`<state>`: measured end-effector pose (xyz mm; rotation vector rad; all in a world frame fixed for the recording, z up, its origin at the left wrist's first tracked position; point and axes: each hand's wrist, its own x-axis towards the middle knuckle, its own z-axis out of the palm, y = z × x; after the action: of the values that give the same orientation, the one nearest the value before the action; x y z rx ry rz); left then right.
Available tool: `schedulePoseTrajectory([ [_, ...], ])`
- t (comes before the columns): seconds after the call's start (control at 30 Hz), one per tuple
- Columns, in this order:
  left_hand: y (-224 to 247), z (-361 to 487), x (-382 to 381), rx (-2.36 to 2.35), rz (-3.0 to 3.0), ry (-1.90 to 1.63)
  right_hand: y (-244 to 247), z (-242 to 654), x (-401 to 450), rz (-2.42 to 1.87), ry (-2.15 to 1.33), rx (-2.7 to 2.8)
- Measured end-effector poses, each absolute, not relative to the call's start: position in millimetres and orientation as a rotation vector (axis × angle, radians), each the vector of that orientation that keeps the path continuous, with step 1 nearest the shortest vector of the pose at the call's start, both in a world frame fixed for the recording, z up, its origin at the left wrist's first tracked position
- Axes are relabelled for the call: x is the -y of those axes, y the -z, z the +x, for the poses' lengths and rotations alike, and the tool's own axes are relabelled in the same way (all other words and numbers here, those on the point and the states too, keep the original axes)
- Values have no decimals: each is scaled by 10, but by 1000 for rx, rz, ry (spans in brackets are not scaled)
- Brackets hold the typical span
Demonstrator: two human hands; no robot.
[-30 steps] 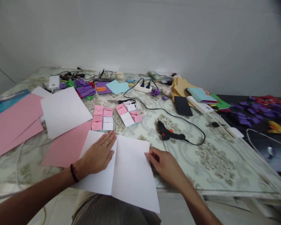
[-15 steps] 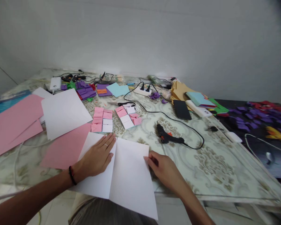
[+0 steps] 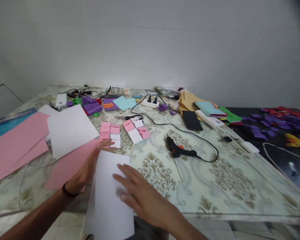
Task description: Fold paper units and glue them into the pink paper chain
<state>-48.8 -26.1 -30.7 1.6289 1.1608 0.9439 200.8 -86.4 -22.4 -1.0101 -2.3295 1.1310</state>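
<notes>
Now | left hand (image 3: 91, 163): sheet (image 3: 112, 203) edge | right hand (image 3: 143, 193): over | tablecloth (image 3: 195, 186): open rightward

Bare left hand (image 3: 88, 166), thin dark bracelet (image 3: 68, 193) around its wrist, bare right hand (image 3: 145, 196), bare forearms (image 3: 40, 213), dark lap clothing (image 3: 151, 230)

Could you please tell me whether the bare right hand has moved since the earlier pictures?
Yes, the right hand has moved left, farther from the black plastic glue gun.
</notes>
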Motion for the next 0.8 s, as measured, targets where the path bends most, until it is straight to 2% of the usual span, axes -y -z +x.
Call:
schedulePoseTrajectory([
  [0.1, 125, -650, 247, -1311, 1844, -923, 330, 1852, 848, -1061, -930, 2484],
  [0.17, 98, -678, 274, -1329, 2142, -748, 382, 1853, 826, -1044, -848, 2503],
  [0.23, 156, -633, 302, -1238, 2368, -544, 411, 1897, 787, -1061, -803, 2437],
  [0.33, 335, -494, 306, -1140, 2478, -385, 436, 1945, 704, -1304, -782, 2196],
  [0.43, 504, -383, 281, -1153, 2503, -367, 450, 1913, 623, -1481, -913, 1933],
  [0.53, 600, -343, 280, -1183, 2509, -402, 462, 1840, 566, -1441, -1122, 1763],
  [0.7, 630, -291, 374, -1304, 2476, -423, 491, 1812, 542, -1552, -881, 1763],
  [0.8, 617, -232, 435, -1370, 2419, -441, 497, 1840, 520, -1540, -989, 1701],
])
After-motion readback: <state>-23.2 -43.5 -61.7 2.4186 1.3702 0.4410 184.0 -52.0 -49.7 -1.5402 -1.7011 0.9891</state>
